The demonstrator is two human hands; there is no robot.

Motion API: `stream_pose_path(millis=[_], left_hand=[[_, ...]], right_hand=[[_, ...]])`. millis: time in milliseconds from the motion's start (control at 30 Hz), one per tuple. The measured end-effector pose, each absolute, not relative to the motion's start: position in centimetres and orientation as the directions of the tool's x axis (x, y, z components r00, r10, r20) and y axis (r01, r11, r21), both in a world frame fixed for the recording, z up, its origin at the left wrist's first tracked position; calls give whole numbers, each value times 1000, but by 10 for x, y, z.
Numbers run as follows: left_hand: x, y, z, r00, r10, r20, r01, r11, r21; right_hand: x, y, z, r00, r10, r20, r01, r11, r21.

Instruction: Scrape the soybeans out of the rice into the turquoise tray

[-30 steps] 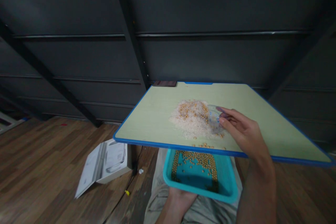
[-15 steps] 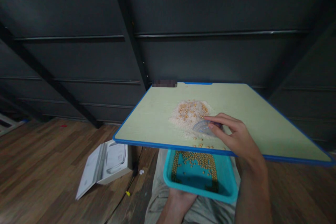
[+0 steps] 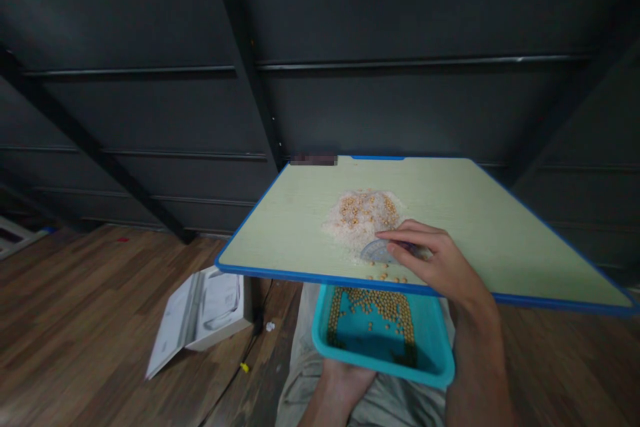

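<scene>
My right hand (image 3: 440, 253) pinches a clear, half-round plastic piece (image 3: 378, 251), which looks like a protractor, between thumb and fingers. The piece lies low over the near side of a heap of white rice (image 3: 350, 232) mixed with yellow beans (image 3: 354, 208). Several loose beans (image 3: 384, 276) sit between it and the board's near edge. Below that edge, my left hand (image 3: 345, 377) holds a turquoise tray (image 3: 383, 361) from underneath, its fingers hidden under the bottom. Many more beans (image 3: 390, 305) lie in the tray, mostly along its far and side walls.
The pale green tabletop (image 3: 280, 233) has a blue rim and reaches a dark panelled wall (image 3: 420, 107). An open white box (image 3: 225, 310) stands on the wooden floor to the left, beside a black cable (image 3: 249, 347). The tray is above my lap.
My right hand and the clear plastic piece have moved slightly left and toward the board's near edge. One more bean shows in the middle of the tray. My left hand stays in place.
</scene>
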State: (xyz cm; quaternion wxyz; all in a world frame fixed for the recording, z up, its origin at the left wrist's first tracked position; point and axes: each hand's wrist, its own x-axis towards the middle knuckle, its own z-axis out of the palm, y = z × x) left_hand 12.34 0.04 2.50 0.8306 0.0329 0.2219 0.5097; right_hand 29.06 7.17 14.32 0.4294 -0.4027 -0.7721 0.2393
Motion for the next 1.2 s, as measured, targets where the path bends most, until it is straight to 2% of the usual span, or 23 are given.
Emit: stream_pose_path(millis=[167,367,600,833,1033,1200], left_hand=[[124,1,24,408,868,-285,-831,482,278],[126,2,13,455,854,-251,-849,502,167],[128,4,20,430,869,-245,-845,483,229],[128,4,21,448,858,-252,-828,504,244],[128,5,15,451,866,-216,-849,491,195],[127,4,21,444,855,-268,-819,509,267]], right_hand=[[291,72,142,-316,819,479,423,574,-702],[290,70,145,-332,824,459,435,566,-701],[290,68,146,-357,814,458,436,579,-689],[290,65,148,-378,805,458,424,590,-687],[291,63,149,-388,809,442,428,583,-691],[291,63,149,-396,809,434,447,583,-679]])
